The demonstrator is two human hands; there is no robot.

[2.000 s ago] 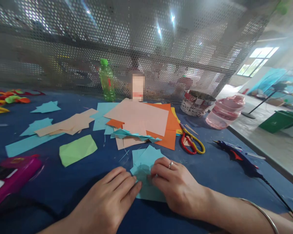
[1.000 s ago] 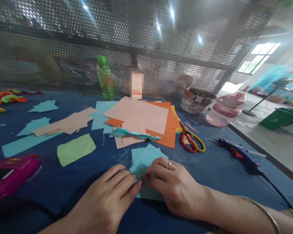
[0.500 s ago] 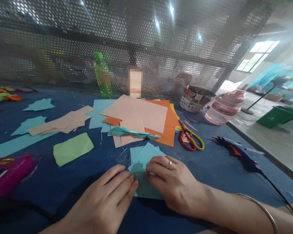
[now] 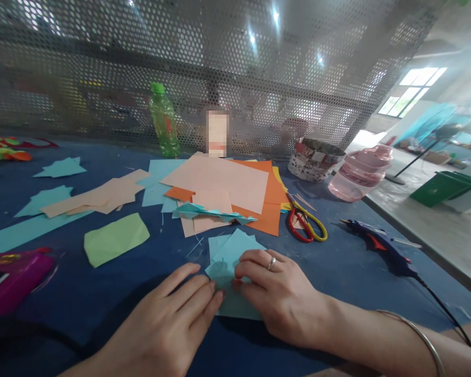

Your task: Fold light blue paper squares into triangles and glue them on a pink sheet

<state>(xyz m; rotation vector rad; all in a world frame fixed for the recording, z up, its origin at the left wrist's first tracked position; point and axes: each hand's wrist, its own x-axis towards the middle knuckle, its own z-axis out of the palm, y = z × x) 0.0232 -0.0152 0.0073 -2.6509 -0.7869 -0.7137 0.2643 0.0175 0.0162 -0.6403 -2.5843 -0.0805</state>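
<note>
Light blue paper sheets [image 4: 237,246] lie overlapped on the blue table right in front of me. My left hand [image 4: 176,309] rests at their left edge, fingers stretched out with the tips touching the paper. From the right, my right hand [image 4: 280,293], with a ring on it, bends its fingers down and pinches at the blue paper. What sits between those fingertips is mostly hidden. Beyond the hands is a pile of pink paper [image 4: 227,178] and orange paper [image 4: 269,222]. Scissors [image 4: 306,222] with red and yellow handles lie beside that pile.
To the right lie a dark blue glue gun [image 4: 380,246] with its cord, a pink bottle [image 4: 357,175] and a newsprint-patterned basket [image 4: 314,159]. A green bottle [image 4: 165,123] stands by the perforated screen [image 4: 102,78]. Leftward are a green paper [image 4: 115,240] and a purple tool [image 4: 15,280].
Both hands stay almost in place on the blue paper. The view has shifted very slightly, and the things on the table lie as before.
</note>
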